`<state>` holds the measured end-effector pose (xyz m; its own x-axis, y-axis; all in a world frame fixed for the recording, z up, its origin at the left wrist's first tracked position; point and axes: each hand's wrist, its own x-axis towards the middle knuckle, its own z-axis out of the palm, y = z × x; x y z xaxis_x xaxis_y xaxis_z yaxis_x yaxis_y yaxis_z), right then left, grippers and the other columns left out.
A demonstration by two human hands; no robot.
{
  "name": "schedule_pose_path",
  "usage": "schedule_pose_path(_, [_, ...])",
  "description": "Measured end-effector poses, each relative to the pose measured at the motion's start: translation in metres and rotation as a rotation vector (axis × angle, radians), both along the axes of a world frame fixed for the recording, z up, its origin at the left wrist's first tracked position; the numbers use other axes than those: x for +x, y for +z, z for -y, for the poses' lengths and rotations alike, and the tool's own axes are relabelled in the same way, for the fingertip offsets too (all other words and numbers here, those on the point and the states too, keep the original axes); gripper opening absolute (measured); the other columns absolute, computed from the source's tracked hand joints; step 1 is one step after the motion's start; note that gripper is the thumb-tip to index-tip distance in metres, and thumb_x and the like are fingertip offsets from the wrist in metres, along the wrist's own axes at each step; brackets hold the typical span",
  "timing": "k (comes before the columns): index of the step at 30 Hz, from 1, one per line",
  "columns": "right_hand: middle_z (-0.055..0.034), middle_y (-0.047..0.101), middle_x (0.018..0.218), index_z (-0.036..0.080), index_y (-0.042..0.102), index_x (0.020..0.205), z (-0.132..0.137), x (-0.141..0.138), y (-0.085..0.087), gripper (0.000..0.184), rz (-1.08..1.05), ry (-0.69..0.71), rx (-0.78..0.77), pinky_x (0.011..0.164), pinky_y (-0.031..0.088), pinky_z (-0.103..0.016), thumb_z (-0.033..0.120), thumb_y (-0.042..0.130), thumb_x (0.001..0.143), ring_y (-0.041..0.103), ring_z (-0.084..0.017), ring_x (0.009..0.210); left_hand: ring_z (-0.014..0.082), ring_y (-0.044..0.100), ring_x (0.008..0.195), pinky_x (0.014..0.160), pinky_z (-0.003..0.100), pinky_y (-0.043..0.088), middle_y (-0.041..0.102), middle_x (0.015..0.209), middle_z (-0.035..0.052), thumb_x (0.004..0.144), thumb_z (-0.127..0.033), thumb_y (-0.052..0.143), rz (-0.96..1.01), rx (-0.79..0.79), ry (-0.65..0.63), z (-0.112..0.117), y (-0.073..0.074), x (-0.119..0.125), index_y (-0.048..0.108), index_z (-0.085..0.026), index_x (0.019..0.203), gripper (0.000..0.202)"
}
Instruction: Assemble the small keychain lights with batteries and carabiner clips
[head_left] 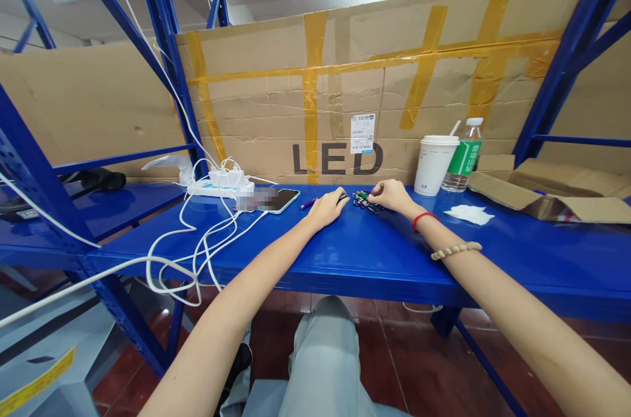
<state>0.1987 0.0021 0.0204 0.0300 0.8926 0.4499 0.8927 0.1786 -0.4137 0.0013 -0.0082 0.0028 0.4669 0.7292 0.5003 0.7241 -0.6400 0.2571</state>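
A small heap of coloured clips or pens (363, 200) lies on the blue metal shelf (345, 252) near the cardboard back wall. My right hand (390, 195) rests at the heap's right side, fingers curled and pinching into it. My left hand (326, 206) lies just left of the heap, fingers bent, on a thin purple pen (309, 204) that sticks out to the left. What exactly each hand grips is too small to name. A red string and a beaded bracelet circle my right wrist.
A phone (280, 200) lies left of my hands, beside a white power strip (219, 185) with trailing white cables. A lidded paper cup (434, 164), a green-labelled bottle (463, 157), a white tissue (469, 214) and an open cardboard box (547, 190) stand to the right. Blue rack posts frame both sides.
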Motion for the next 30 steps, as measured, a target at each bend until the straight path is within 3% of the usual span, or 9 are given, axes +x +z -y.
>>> schedule_pose_path(7, [-0.0103,0.071,0.081,0.010,0.067,0.089,-0.002,-0.012,-0.004,0.029,-0.476,0.363,-0.065,0.061,0.053,-0.025,0.027,0.068,0.065,0.066,-0.018,0.072,0.0192,0.058,0.097,0.082,0.029,0.043,0.062,0.103,0.0040,0.089,-0.034,0.037,0.008,0.009,-0.142,-0.005,-0.002,-0.001,0.048,-0.021,0.097,0.018])
schedule_pose_path(15, [-0.0088,0.069,0.094,0.013,0.067,0.099,-0.003,-0.013,-0.005,0.037,-0.482,0.561,-0.036,0.063,0.053,-0.027,0.034,0.063,0.069,0.064,-0.016,0.071,0.0184,0.057,0.096,0.083,0.028,0.043,0.062,0.102,0.0043,0.088,-0.032,0.042,0.020,0.001,-0.176,-0.008,-0.002,-0.001,0.049,-0.020,0.096,0.016])
schedule_pose_path(20, [-0.0088,0.071,0.075,0.011,0.067,0.091,0.001,-0.015,-0.004,0.041,-0.533,0.482,-0.084,0.063,0.053,-0.028,0.034,0.074,0.057,0.065,-0.018,0.066,0.0176,0.058,0.091,0.082,0.029,0.044,0.062,0.098,0.0051,0.090,-0.028,0.037,-0.008,0.007,-0.119,-0.005,0.000,0.000,0.052,-0.018,0.093,0.019])
schedule_pose_path(24, [-0.0098,0.071,0.078,0.011,0.069,0.081,0.005,-0.014,-0.001,0.040,-0.554,0.461,-0.071,0.069,0.053,-0.030,0.039,0.076,0.052,0.065,-0.020,0.072,0.0180,0.057,0.095,0.084,0.030,0.044,0.060,0.101,0.0053,0.091,-0.030,0.031,-0.019,0.026,-0.084,-0.004,0.000,0.000,0.052,-0.018,0.098,0.025])
schedule_pose_path(30, [-0.0090,0.071,0.084,0.012,0.071,0.087,0.003,-0.017,-0.005,0.047,-0.601,0.534,-0.083,0.067,0.052,-0.028,0.046,0.071,0.055,0.063,-0.017,0.071,0.0164,0.056,0.098,0.088,0.028,0.042,0.060,0.104,0.0060,0.092,-0.029,0.031,0.015,0.035,-0.191,-0.010,-0.003,-0.001,0.052,-0.018,0.100,0.026])
